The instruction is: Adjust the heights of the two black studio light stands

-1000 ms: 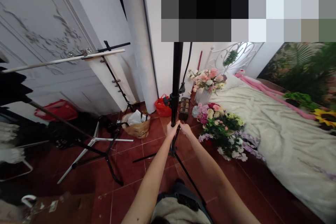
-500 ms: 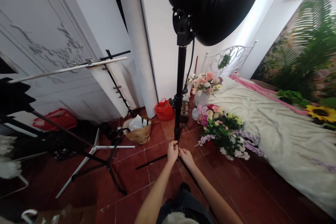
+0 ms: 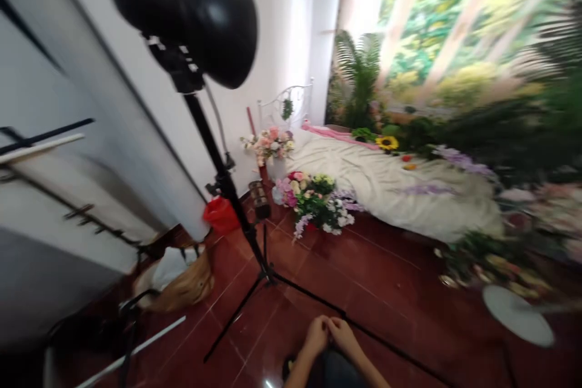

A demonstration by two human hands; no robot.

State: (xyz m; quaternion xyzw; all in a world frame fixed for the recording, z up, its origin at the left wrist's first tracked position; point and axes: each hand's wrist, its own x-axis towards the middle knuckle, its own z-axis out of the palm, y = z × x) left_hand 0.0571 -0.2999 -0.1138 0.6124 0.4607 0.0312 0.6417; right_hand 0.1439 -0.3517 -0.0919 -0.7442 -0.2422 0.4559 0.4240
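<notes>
The black stand (image 3: 230,185) stands on the red tiled floor (image 3: 386,273) on spread legs, topped by a black lamp head (image 3: 191,24). Nearer the wearer than the stand's base, the left hand (image 3: 317,334) and right hand (image 3: 343,334) meet, fingers curled and fingertips drawn narrowly together beside one leg; contact with it, or anything pinched between them, cannot be told. The forearms angle inward toward the stand. Flowers (image 3: 316,200) sit right of the stand, a woven bag (image 3: 186,288) left.

two hands (image 3: 317,333) (image 3: 344,336), one lamp (image 3: 222,30), one red bag (image 3: 221,214), one sunflower (image 3: 387,143).
</notes>
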